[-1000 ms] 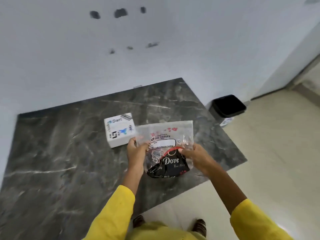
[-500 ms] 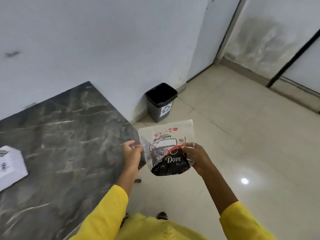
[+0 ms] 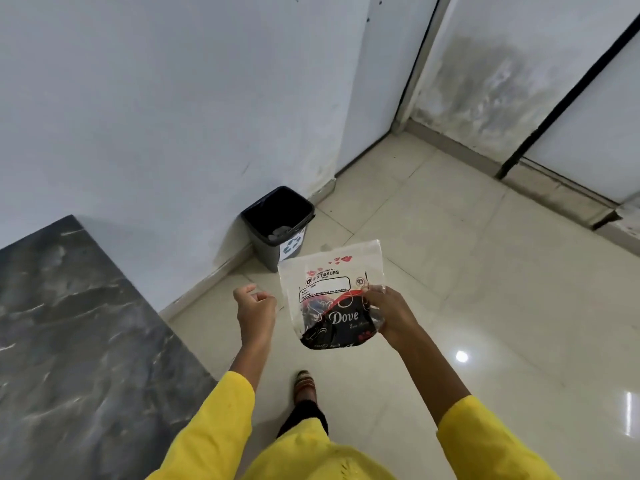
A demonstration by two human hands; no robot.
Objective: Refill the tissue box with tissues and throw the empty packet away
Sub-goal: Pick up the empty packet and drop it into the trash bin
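The right hand [image 3: 389, 315] pinches the packet [image 3: 330, 294] at its right edge, so it hangs flat and ready to drop. The left hand [image 3: 255, 311] is loosely curled, empty, just beside it. The bin [image 3: 277, 225] stands open ahead against the wall.

Dark marble counter [image 3: 79, 341], stained wall [image 3: 491, 84], glossy tiled floor [image 3: 485, 306].

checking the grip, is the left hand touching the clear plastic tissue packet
No, the left hand hangs apart; only the right hand holds the clear plastic tissue packet.
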